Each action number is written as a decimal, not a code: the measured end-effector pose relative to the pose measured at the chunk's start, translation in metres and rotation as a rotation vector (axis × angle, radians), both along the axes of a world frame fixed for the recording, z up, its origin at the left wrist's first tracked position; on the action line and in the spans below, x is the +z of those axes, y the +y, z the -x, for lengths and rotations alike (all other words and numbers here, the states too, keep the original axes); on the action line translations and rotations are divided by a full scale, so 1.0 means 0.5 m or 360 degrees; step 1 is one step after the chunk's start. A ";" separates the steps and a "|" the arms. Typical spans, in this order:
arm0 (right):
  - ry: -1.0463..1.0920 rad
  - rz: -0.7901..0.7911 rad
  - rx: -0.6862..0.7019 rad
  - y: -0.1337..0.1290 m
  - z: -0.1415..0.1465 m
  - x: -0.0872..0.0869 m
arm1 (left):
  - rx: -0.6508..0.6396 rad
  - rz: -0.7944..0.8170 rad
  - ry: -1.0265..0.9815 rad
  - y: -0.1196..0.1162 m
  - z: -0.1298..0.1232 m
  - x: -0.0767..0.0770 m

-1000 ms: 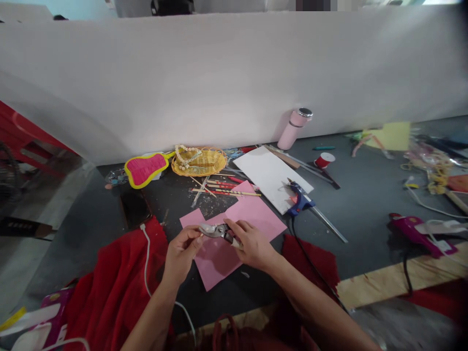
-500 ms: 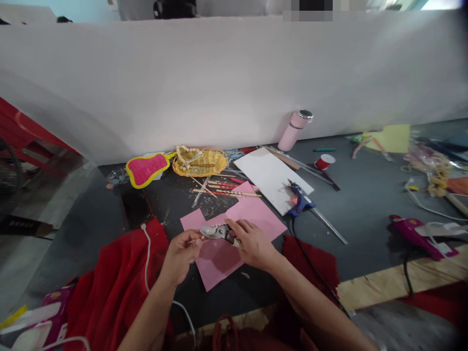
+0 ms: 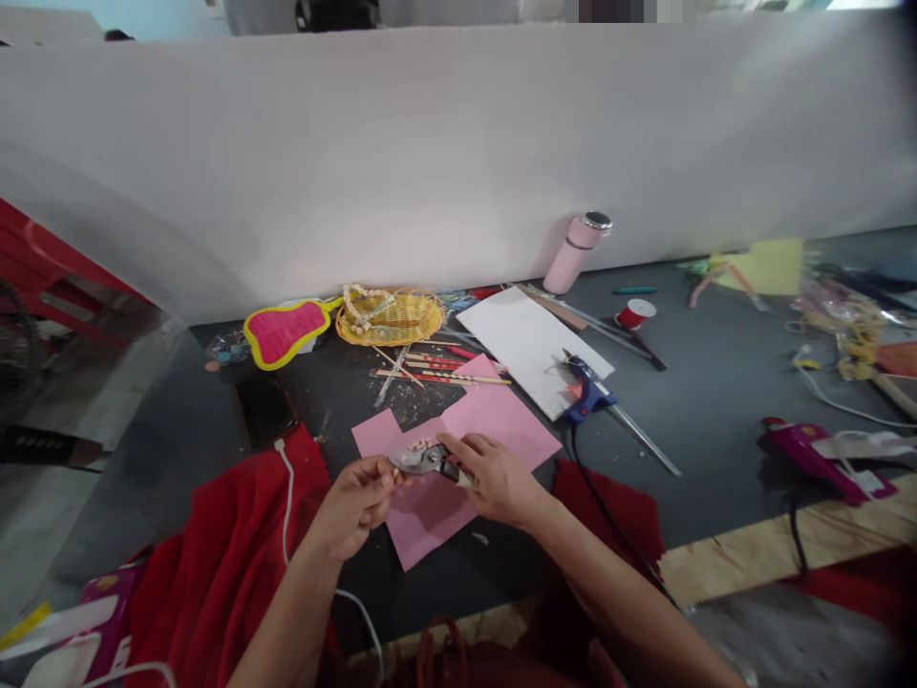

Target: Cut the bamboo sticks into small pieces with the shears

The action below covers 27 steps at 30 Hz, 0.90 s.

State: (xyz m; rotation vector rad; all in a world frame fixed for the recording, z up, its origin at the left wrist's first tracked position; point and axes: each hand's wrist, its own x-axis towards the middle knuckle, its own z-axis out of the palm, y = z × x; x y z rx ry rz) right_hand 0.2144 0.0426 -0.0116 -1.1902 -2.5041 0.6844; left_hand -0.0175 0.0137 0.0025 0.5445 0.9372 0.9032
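Pruning shears [image 3: 422, 460] are in my right hand [image 3: 501, 478], its fingers wrapped round the handles. Their blades point left, over a pink paper sheet [image 3: 430, 535]. My left hand [image 3: 354, 506] is closed at the blade tip, pinching a small pale piece [image 3: 396, 475] that looks like the end of a thin stick. Most of that piece is hidden by the fingers. Small pale bits [image 3: 421, 444] lie on the paper just behind the blades.
Patterned chopsticks [image 3: 444, 376] lie behind the paper, near a yellow wicker basket [image 3: 401, 320] and a pink paddle-shaped piece [image 3: 287, 334]. A blue glue gun [image 3: 591, 394] rests on a white board [image 3: 530, 334]. A pink bottle [image 3: 573, 253] stands by the partition. A phone [image 3: 265, 411] lies left.
My left hand has shifted slightly down at the blade tip. More pale bits show behind the blades. The shears stay in my right hand, almost in the same place.
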 end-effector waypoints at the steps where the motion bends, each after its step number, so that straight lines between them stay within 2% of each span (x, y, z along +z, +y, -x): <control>1: -0.0021 -0.0001 -0.0019 -0.002 0.000 0.002 | -0.0002 0.0001 0.0009 0.000 0.000 0.001; 7: -0.0156 0.0014 -0.0113 -0.007 0.001 0.008 | 0.0088 -0.0105 0.0175 0.002 -0.003 -0.006; 11: -0.0159 0.0041 -0.0125 -0.005 0.002 0.006 | 0.0188 -0.0343 0.0524 0.000 -0.009 -0.017; 16: -0.0106 0.0099 -0.0079 -0.003 -0.003 0.007 | 0.0248 -0.0661 0.0965 -0.005 -0.013 -0.013; 19: -0.0085 0.0003 -0.0089 0.000 -0.004 0.007 | 0.0240 -0.0651 0.0941 -0.008 -0.011 -0.011; 22: -0.0062 -0.0093 -0.0049 0.003 -0.004 0.006 | 0.0175 -0.0575 0.0749 -0.009 -0.007 -0.013; 27: -0.0017 -0.0073 0.0006 0.006 -0.007 0.003 | 0.0117 -0.0581 0.0633 -0.006 -0.002 -0.019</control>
